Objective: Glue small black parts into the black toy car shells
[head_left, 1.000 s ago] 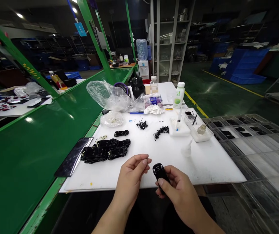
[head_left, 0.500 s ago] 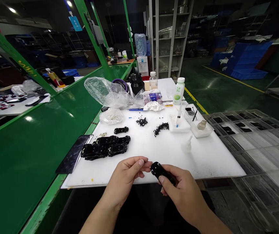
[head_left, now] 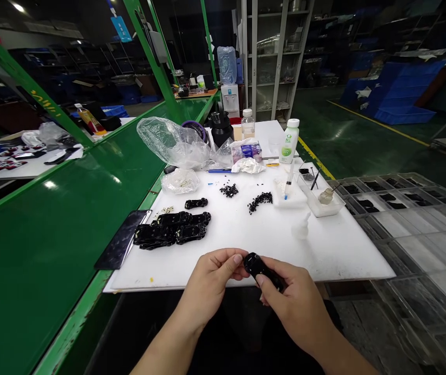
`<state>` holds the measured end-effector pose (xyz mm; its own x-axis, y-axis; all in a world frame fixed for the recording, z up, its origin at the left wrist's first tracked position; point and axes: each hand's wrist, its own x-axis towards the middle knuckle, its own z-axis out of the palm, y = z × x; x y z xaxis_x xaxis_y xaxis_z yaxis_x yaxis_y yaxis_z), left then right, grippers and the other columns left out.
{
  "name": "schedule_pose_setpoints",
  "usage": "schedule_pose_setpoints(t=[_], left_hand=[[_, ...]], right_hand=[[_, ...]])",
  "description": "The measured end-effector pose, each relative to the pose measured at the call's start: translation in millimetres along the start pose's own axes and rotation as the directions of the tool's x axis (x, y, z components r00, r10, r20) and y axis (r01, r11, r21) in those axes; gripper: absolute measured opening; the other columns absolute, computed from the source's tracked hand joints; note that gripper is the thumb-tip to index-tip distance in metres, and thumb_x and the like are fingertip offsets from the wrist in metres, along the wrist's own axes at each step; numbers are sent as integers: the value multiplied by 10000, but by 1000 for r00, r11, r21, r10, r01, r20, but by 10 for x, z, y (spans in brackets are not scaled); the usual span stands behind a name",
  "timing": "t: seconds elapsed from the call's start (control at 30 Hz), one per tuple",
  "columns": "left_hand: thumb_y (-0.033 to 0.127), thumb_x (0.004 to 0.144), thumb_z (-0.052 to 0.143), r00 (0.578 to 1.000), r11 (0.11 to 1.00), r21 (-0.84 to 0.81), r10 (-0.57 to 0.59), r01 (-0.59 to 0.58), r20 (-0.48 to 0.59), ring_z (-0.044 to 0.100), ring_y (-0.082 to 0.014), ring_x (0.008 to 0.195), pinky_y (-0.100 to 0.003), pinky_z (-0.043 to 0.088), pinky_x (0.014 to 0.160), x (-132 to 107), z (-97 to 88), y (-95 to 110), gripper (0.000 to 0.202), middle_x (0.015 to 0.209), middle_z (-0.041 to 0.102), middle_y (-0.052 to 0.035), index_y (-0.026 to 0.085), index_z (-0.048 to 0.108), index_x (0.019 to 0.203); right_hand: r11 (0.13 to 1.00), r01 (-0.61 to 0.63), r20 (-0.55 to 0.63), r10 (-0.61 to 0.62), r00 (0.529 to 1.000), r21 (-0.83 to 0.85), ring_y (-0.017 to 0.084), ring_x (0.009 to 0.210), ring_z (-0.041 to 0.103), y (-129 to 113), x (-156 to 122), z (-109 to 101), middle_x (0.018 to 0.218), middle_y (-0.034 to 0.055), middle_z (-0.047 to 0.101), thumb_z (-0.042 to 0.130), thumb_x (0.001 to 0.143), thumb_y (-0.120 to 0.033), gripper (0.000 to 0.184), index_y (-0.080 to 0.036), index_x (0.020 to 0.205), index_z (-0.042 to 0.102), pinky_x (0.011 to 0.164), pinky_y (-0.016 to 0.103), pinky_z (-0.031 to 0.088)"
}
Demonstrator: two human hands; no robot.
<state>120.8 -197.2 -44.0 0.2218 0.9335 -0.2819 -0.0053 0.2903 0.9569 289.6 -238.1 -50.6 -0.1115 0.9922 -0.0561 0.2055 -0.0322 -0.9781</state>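
Observation:
A black toy car body [head_left: 260,268] is gripped in my right hand [head_left: 293,291], thumb on top and fingers beneath, above the table's front edge. My left hand [head_left: 217,273] is closed in a pinch, its fingertips at the car body's far left end. Whatever may be between those fingertips is too small to make out. Several more black car bodies [head_left: 168,229] lie piled to the left, with a single one [head_left: 196,203] just behind. Two heaps of tiny black parts, one [head_left: 229,190] at the middle and one [head_left: 259,202] further right, rest on the white board [head_left: 223,234].
At the right stand a small clear dropper bottle [head_left: 301,226], a tray with a syringe [head_left: 288,179] and a white dish [head_left: 326,208]. Plastic bags [head_left: 176,148], a white-green bottle [head_left: 289,140] and a black flask [head_left: 221,127] stand behind. A dark tablet [head_left: 123,239] lies at left; divided trays [head_left: 406,224] sit right.
My left hand has moved right, and its fingertips now reach the end of the car body. The car body has turned slightly in my right hand. The view has shifted a little.

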Motion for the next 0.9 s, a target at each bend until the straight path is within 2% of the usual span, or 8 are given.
schedule_pose_setpoints(t=[0.2,0.37,0.6,0.9], left_hand=[[293,836,671,999,996,89,16,-19,32,636,-163,684,-258,498,691,-3,-37,66,204,702,718,-49,158,778,945],[270,816,681,997,985,173,-20,7,76,635,-169,672,-267,508,681,10,-68,175,200,690,723,-57,154,790,937],[266,779,721,994,982,187,-49,31,94,637,-158,631,-248,506,630,40,-69,228,192,667,730,-56,159,794,921],[277,742,747,987,977,198,-107,82,119,654,-166,621,-255,514,636,76,-104,234,196,675,739,-77,134,785,870]], right_hand=[[1000,-10,26,10,1000,-1,137,615,609,-32,-15,-21,852,0,705,540,918,-288,309,-280,1199,670,593,238,506],[999,11,31,-10,999,-32,128,597,597,-27,-24,-22,716,-28,667,541,917,-277,303,-298,1189,671,576,220,485],[1000,20,40,-19,999,-10,129,600,603,-68,-28,-39,698,-27,657,535,917,-281,280,-284,1150,691,576,217,489],[1000,1,54,0,999,-4,131,610,594,-58,-25,-47,730,-18,669,538,901,-247,284,-260,1135,698,579,227,488]])
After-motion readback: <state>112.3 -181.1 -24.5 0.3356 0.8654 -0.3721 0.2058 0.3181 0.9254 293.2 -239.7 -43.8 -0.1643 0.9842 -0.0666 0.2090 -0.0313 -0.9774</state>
